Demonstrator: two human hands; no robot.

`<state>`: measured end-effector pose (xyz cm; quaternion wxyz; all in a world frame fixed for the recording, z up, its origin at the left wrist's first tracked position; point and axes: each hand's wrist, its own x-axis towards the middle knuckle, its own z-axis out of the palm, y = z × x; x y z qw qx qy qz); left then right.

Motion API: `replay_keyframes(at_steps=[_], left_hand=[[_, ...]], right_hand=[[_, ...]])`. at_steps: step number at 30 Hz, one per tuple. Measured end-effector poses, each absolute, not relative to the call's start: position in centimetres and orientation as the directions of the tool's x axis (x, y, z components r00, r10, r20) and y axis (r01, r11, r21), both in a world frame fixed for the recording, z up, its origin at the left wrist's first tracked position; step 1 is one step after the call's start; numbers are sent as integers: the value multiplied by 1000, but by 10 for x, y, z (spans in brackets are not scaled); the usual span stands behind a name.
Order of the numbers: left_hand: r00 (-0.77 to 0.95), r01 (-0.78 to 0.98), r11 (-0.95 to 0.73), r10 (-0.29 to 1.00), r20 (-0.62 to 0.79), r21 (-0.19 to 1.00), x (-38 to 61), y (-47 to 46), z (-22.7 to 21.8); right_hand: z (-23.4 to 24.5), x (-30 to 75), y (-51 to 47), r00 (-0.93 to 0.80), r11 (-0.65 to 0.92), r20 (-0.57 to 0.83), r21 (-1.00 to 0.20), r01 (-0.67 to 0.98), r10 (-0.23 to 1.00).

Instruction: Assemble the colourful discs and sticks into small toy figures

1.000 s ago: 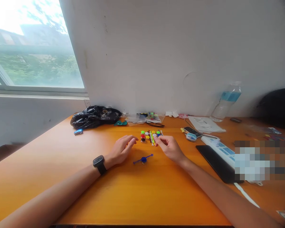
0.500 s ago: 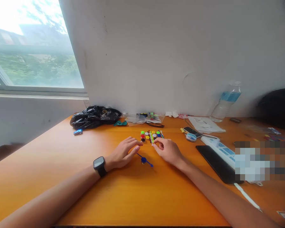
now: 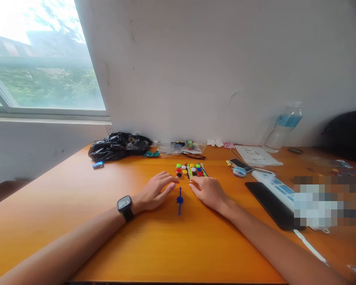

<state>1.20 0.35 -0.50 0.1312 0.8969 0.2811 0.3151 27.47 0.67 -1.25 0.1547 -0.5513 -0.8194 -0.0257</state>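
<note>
Head view: one blue two-armed spinner (image 3: 180, 200) on the counter (image 3: 136, 245) between left hand (image 3: 157, 191) and right hand (image 3: 209, 192).
Left grip: loosely parted, holding nothing.
Right grip: curled, fingertips obscured; contents cannot be told.
Coloured discs (image 3: 184, 172): partly hidden, count uncertain.

Blue two-armed piece (image 3: 179, 200) on table (image 3: 178, 249) between hands (image 3: 154, 191) (image 3: 210, 192)

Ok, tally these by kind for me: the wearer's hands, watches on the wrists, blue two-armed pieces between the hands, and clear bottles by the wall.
Hands: 2 (left hand, right hand)
Watch: 1
Blue two-armed piece: 1
Clear bottle: 1
Total: 5
</note>
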Motion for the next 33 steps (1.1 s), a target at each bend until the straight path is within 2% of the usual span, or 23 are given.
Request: replay_keyframes(at_steps=[5, 11, 15, 22, 33], left_hand=[[644, 421, -801, 595, 481, 426, 12, 3, -3], [646, 423, -800, 595, 477, 425, 13, 1, -1], [646, 430, -797, 600, 471, 425, 13, 1, 0], [648, 435, -790, 608, 459, 432, 13, 7, -7], [663, 409, -782, 608, 435, 470, 12, 3, -3]], right_hand=[[-7, 274, 2, -422, 450, 240, -73, 890, 874], [-7, 272, -1, -435, 459, 226, -67, 886, 872], [-9, 273, 1, -430, 463, 243, -95, 881, 869], [-12, 272, 2, -432, 507, 359, -149, 849, 828], [-6, 267, -4, -453, 510, 267, -209, 834, 851]])
